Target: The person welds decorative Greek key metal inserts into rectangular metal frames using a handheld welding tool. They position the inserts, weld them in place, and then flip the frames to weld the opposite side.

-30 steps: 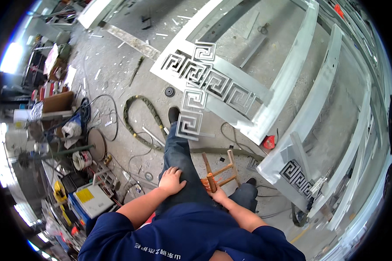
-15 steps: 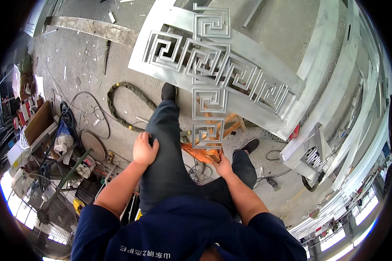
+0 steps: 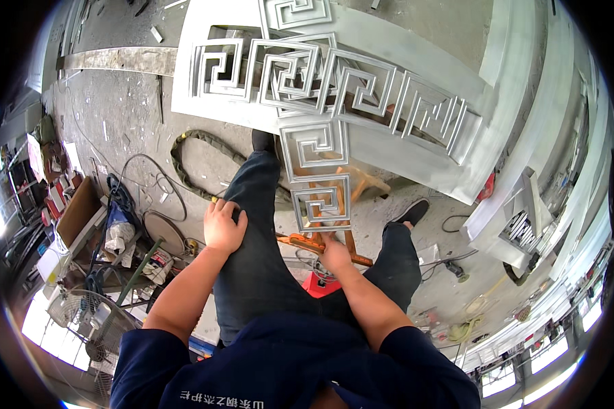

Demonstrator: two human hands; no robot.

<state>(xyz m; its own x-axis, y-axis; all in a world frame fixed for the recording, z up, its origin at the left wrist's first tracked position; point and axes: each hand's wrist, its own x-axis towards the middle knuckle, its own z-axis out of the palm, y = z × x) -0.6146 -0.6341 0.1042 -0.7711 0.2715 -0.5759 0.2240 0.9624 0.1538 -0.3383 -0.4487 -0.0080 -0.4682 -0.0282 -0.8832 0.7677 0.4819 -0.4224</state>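
A long silver fretwork strip [image 3: 320, 199], built of square spiral patterns, slants away from me, its near end between my knees. At that near end my right hand [image 3: 335, 254] is closed, its fingertips partly hidden under the metal. Just beneath it is an orange wooden stand [image 3: 357, 184]. Farther off, the strip crosses a second fretwork strip [image 3: 363, 92], which lies over a large pale flat metal panel [image 3: 450, 112] with an elongated opening. My left hand [image 3: 224, 225] rests on my left knee, fingers stretched out, holding nothing.
A fabric-wrapped hose [image 3: 177, 160] loops on the floor by my left foot. Leftward stand a cluttered bench [image 3: 82, 218] and a wire-caged fan [image 3: 92, 320]. Long pale metal profiles [image 3: 518, 102] run along the right, with a box-shaped metal piece [image 3: 518, 221] nearby. A red object [image 3: 318, 285] sits between my legs.
The near strip has swung so its far end lies more to the left. My right hand has shifted slightly left with its near end. My left hand stays on the knee. The view has shifted.
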